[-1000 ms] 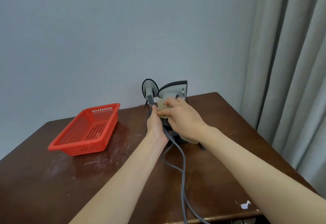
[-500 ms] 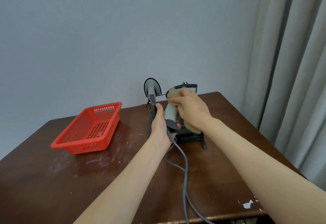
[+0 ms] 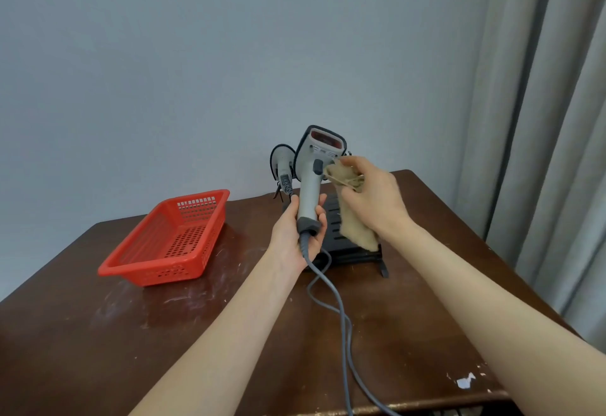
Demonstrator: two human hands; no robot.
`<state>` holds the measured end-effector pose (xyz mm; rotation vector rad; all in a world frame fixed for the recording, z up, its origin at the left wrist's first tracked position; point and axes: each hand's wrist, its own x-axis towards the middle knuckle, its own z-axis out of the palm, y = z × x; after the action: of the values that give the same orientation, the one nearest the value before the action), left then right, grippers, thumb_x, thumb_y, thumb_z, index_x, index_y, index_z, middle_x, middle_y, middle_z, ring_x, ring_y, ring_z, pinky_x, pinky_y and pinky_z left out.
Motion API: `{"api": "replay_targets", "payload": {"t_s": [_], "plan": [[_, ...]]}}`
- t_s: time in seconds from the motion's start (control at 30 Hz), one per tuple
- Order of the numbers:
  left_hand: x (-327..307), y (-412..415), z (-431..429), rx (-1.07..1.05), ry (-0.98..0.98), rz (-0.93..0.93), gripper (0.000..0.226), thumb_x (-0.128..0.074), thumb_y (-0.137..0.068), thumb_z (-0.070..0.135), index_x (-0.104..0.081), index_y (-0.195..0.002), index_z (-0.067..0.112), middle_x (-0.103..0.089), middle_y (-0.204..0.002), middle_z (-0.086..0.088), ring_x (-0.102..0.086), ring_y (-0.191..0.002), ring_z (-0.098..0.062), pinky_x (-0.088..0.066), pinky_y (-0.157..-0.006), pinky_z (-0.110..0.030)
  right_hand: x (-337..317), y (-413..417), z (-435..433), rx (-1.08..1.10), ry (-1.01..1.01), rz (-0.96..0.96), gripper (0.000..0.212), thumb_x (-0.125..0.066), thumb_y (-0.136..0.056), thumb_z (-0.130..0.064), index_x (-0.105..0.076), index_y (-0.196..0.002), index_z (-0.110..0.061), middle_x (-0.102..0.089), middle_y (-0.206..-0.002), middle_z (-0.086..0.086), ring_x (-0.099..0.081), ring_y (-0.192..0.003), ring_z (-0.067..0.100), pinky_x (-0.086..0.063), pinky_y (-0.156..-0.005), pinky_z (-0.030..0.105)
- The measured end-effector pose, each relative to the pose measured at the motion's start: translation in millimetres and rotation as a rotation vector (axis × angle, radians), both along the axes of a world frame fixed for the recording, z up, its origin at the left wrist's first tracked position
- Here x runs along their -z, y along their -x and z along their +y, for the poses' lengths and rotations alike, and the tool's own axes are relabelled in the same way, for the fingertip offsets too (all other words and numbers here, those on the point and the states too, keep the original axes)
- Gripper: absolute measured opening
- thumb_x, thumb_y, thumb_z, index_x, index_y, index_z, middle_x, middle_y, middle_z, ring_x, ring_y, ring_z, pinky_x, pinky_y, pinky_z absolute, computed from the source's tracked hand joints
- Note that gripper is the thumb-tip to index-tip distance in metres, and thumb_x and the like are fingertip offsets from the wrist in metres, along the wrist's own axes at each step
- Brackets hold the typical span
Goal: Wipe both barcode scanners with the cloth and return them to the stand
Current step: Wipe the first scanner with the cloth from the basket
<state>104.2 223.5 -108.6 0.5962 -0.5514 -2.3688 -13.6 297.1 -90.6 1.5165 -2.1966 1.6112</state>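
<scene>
A grey plastic barcode scanner [image 3: 311,182] stands upright above the far edge of the dark wooden tabletop [image 3: 98,333], its handle gripped by the fingers [image 3: 320,219] of the left hand [image 3: 292,235], while the right hand [image 3: 377,202] pinches a tan cloth [image 3: 352,222] at its head, over a black slatted stand [image 3: 344,248], with the 2nd grey scanner [image 3: 282,161] just behind and a red plastic basket [image 3: 170,238] toward the left edge.

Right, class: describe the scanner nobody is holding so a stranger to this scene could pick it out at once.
On the brown table, find the black stand near the far edge. The resting scanner sits at the stand's back left. Unlike the held scanner, gripped by the left hand, it is untouched and half hidden.
</scene>
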Motion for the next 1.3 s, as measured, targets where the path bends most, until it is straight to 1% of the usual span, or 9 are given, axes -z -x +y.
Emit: {"api": "replay_targets", "payload": {"t_s": [0.23, 0.4, 0.57, 0.7, 0.87, 0.97, 1.03, 1.13, 1.3], "plan": [[5.2, 0.8, 2.1, 0.004, -0.002, 0.037, 0.028, -0.048, -0.098, 0.030, -0.060, -0.101, 0.005, -0.067, -0.075, -0.009, -0.067, -0.051, -0.016, -0.052, -0.042, -0.022, 4.9, -15.4, 5.4, -0.428, -0.102, 0.043, 0.034, -0.054, -0.081, 0.005, -0.077, -0.094, -0.017, -0.054, -0.088, -0.008, -0.054, -0.081, 0.005, -0.041, -0.075, 0.013], [0.7, 3.8, 6.6, 0.057, -0.046, 0.002, 0.034, -0.052, -0.096, 0.036, -0.061, -0.100, 0.004, -0.062, -0.073, -0.009, -0.059, -0.041, -0.012, -0.050, -0.037, -0.020, -5.4, -12.5, 1.0, -0.240, 0.076, -0.031, 0.037, -0.052, -0.081, 0.006, -0.073, -0.100, -0.018, -0.061, -0.102, -0.001, -0.057, -0.096, 0.012, -0.042, -0.080, 0.011], [6.1, 3.9, 1.4, 0.032, -0.017, -0.016, 0.031, -0.052, -0.096, 0.036, -0.062, -0.099, 0.007, -0.069, -0.070, -0.008, -0.065, -0.051, -0.014, -0.053, -0.047, -0.018, -4.2, -9.1, 8.2, -0.434, -0.083, -0.130, 0.030, -0.058, -0.075, 0.006, -0.076, -0.072, -0.018, -0.064, -0.081, -0.008, -0.060, -0.077, 0.004, -0.047, -0.075, 0.017], [0.4, 4.5, 6.9, 0.037, -0.063, 0.001, 0.038, -0.055, -0.093, 0.040, -0.061, -0.097, 0.002, -0.062, -0.077, -0.010, -0.056, -0.038, -0.013, -0.049, -0.037, -0.019, -1.9, -5.8, 4.8, -0.213, 0.092, -0.217, 0.030, -0.055, -0.078, 0.003, -0.070, -0.086, -0.022, -0.065, -0.097, -0.012, -0.056, -0.090, -0.003, -0.040, -0.073, 0.002], [5.6, -0.2, 0.4, -0.026, -0.078, -0.043, 0.043, -0.058, -0.089, 0.045, -0.059, -0.101, 0.004, -0.058, -0.073, -0.009, -0.053, -0.036, -0.012, -0.049, -0.037, -0.018, 4.5, 4.8, 1.9, -0.258, -0.276, 0.121, 0.030, -0.053, -0.079, -0.001, -0.073, -0.093, -0.019, -0.065, -0.097, -0.007, -0.058, -0.097, 0.009, -0.041, -0.078, 0.011], [7.2, -5.6, -1.4, -0.033, -0.022, -0.058, 0.051, -0.060, -0.085, 0.049, -0.059, -0.113, 0.006, -0.060, -0.071, -0.008, -0.053, -0.040, -0.009, -0.049, -0.039, -0.017, 12.5, 20.6, -1.9, -0.037, -0.138, -0.229, 0.036, -0.054, -0.084, -0.003, -0.065, -0.114, -0.020, -0.062, -0.117, -0.002, -0.055, -0.105, 0.014, -0.045, -0.088, 0.026], [6.6, -7.6, -1.1, -0.050, 0.043, -0.101, 0.051, -0.065, -0.081, 0.049, -0.059, -0.113, 0.010, -0.059, -0.072, -0.007, -0.052, -0.042, -0.008, -0.049, -0.039, -0.017, 14.8, 26.3, -2.4, -0.072, 0.058, -0.695, 0.044, -0.059, -0.086, 0.000, -0.054, -0.127, -0.015, -0.055, -0.127, 0.007, -0.056, -0.111, 0.021, -0.049, -0.096, 0.037], [8.3, -11.0, 2.3, -0.042, 0.111, -0.156, 0.045, -0.070, -0.081, 0.039, -0.058, -0.112, 0.010, -0.059, -0.073, -0.007, -0.054, -0.044, -0.009, -0.052, -0.043, -0.019, 13.6, 30.3, -5.0, -0.191, 0.252, -1.079, 0.061, -0.063, -0.086, 0.003, -0.037, -0.140, -0.002, -0.052, -0.131, 0.013, -0.057, -0.115, 0.026, -0.047, -0.100, 0.044], [19.0, -11.1, 9.0, 0.005, 0.233, -0.279, 0.028, -0.060, -0.092, 0.028, -0.061, -0.101, 0.001, -0.069, -0.069, -0.006, -0.068, -0.064, -0.017, -0.061, -0.065, -0.032, -1.1, 24.1, -3.1, -0.157, 0.269, -0.809, 0.019, -0.062, -0.087, -0.002, -0.067, -0.102, -0.011, -0.070, -0.101, 0.009, -0.067, -0.099, 0.023, -0.054, -0.089, 0.035]]}}
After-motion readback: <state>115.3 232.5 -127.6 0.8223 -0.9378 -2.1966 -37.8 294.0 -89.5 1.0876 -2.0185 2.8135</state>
